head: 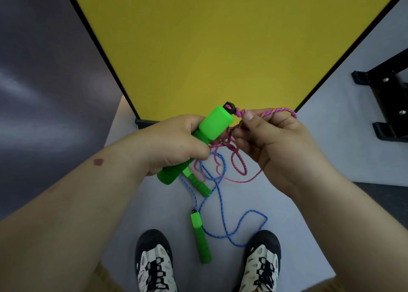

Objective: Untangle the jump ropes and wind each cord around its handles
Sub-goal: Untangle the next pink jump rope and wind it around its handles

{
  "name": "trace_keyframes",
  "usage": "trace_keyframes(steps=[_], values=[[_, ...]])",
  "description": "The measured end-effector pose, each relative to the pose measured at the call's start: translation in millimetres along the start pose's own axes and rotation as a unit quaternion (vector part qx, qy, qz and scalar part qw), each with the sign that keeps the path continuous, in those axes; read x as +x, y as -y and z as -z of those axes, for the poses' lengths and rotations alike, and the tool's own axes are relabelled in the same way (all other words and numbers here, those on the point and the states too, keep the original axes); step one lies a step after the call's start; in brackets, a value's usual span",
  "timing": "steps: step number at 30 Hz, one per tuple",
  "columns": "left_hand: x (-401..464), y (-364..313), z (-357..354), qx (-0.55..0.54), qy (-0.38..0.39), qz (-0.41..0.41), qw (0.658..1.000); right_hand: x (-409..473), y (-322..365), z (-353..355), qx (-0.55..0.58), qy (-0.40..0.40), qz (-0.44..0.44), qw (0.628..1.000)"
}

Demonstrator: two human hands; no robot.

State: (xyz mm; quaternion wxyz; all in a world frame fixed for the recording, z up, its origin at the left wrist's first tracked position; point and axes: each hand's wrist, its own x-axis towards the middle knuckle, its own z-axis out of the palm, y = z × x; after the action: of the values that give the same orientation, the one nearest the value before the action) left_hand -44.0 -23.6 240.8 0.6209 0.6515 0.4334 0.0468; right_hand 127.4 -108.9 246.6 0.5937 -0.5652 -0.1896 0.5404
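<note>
— From where does the single view look?

— From the person's head, facing forward and steeply down. The two shoes stand at the bottom edge, on the floor.

— How near is it?

— Close: both forearms fill the lower corners. Above the shoes, the yellow bench spreads to the top edge, bent by the wide lens.

— Is there a second view?

— No, only this one.
</note>
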Motion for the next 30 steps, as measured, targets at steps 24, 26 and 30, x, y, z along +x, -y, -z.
trace_keyframes(steps=[24, 26, 30], values=[[-7, -7, -2, -0.031, 0.018, -0.068, 0.997, 0, 5, 2, 0.009, -0.043, 0.041, 0.998], [-6, -7, -3, -0.047, 0.007, -0.076, 0.996, -1, 4, 2, 0.026, -0.019, 0.019, 0.999], [-5, -7, -4, -0.087, 0.014, -0.098, 0.991, -4, 1, -2, 0.008, 0.084, -0.037, 0.996]])
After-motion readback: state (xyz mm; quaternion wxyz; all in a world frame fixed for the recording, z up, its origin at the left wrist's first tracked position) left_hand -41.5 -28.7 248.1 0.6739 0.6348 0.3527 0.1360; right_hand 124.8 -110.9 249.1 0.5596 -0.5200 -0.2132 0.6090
